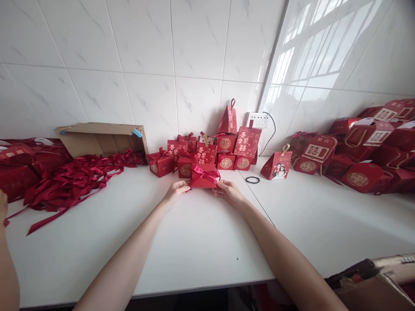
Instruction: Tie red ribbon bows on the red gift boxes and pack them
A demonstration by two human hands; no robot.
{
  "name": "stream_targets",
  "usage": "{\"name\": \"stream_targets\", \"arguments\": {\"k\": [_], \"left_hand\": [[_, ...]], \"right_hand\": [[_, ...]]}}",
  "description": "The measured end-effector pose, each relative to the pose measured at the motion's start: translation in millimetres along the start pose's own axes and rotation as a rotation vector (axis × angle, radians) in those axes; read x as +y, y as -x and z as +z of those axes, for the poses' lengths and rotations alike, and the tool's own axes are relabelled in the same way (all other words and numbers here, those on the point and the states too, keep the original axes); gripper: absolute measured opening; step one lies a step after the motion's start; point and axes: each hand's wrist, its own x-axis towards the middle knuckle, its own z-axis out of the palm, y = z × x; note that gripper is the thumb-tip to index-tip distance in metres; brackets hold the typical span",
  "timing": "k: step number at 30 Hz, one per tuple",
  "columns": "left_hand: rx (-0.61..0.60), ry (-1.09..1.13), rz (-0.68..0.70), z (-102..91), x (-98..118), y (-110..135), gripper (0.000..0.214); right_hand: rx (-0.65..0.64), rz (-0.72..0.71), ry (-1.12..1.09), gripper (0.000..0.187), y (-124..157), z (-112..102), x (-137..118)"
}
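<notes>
A small red gift box (203, 178) with a red ribbon bow on top rests on the white table (194, 242). My left hand (177, 190) grips its left side with the fingers curled against it. My right hand (228, 191) holds its right side the same way. Right behind the box stands a stack of several red gift boxes (223, 149) printed with gold characters, against the tiled wall.
A heap of red ribbons (74, 177) and an open cardboard box (103, 138) lie at the left. More red gift boxes (366, 151) pile up at the right. A black hair tie (252, 179) lies near a wall socket (257, 120). Another person's arm (6, 259) shows at far left.
</notes>
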Motion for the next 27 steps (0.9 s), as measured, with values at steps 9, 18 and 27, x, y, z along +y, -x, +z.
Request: {"name": "stream_targets", "arguments": {"k": [9,18,27], "left_hand": [[0.054,-0.002,0.012,0.5,0.7,1.1,0.028],[0.065,-0.012,-0.003,-0.3,-1.1,-1.1,0.027],[0.064,-0.014,0.002,0.2,0.3,0.6,0.025]], "right_hand": [[0.011,-0.013,0.0,0.041,1.1,-0.1,-0.4],[0.032,-0.008,-0.002,0.041,0.9,0.7,-0.5],[0.029,-0.006,-0.007,0.043,3.4,2.5,-3.0]]}}
